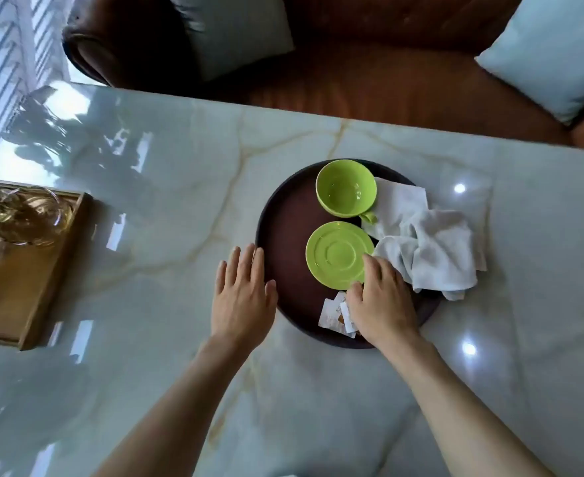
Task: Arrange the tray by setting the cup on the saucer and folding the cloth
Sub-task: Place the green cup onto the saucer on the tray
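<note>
**Both hands at the round tray, cup and saucer apart**

At the far left a wooden tray (pixel 25 270) holds clear glassware (pixel 18 215) on the marble table (pixel 180 187). My left hand (pixel 244 297) lies flat, palm down, fingers straight and slightly spread, gripping nothing; its fingertips meet the left rim of the dark round tray (pixel 277 235).

On that tray sit 2 green pieces. The saucer (pixel 339 254) lies near the middle, bare. The cup (pixel 345 192) stands upright and empty just behind it on the tray floor, handle toward the right, not on the saucer.

My right hand (pixel 382 301) reaches over the tray's near side, thumb and fingers curled at the saucer's near-right edge; I cannot tell whether they actually pinch it. Under that hand lie small white paper packets (pixel 332 313).

The white cloth (pixel 428 249) is crumpled and unfolded, draped over the tray's right rim, one corner touching the cup's handle.
</note>
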